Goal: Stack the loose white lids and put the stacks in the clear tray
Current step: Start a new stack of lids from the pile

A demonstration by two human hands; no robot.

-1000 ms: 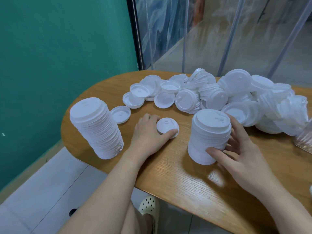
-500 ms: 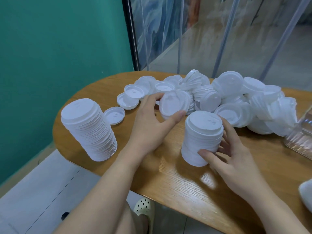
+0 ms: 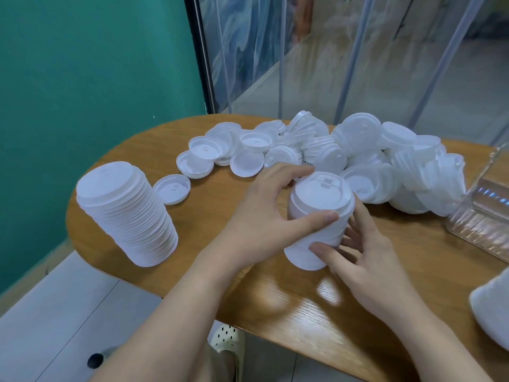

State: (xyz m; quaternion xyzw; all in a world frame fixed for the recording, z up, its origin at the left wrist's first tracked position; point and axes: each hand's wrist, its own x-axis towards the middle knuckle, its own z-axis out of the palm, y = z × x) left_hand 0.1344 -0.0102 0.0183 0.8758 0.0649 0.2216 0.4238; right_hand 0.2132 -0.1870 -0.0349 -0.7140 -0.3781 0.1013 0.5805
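Observation:
A short stack of white lids [image 3: 311,232] stands at the middle of the wooden table [image 3: 303,307]. My left hand [image 3: 264,213] grips the topmost lid [image 3: 321,193] by its rim, thumb in front and fingers behind, seating it on that stack. My right hand [image 3: 355,252] holds the stack's lower right side, thumb and fingers curled round it. A taller leaning stack [image 3: 129,213] stands at the left. Loose lids [image 3: 344,158] lie piled across the back. The clear tray [image 3: 484,219] shows partly at the right edge.
One lid [image 3: 172,188] lies alone beside the tall stack. A white object [image 3: 493,312] is cut off at the lower right. A teal wall stands left; a clear plastic strip curtain hangs behind the table. The rounded table edge runs near my arms, with a foot in a perforated shoe [image 3: 228,340] below.
My left hand lifted a loose lid off the table, carried it right and set it on top of the short stack. My right hand stayed on that stack.

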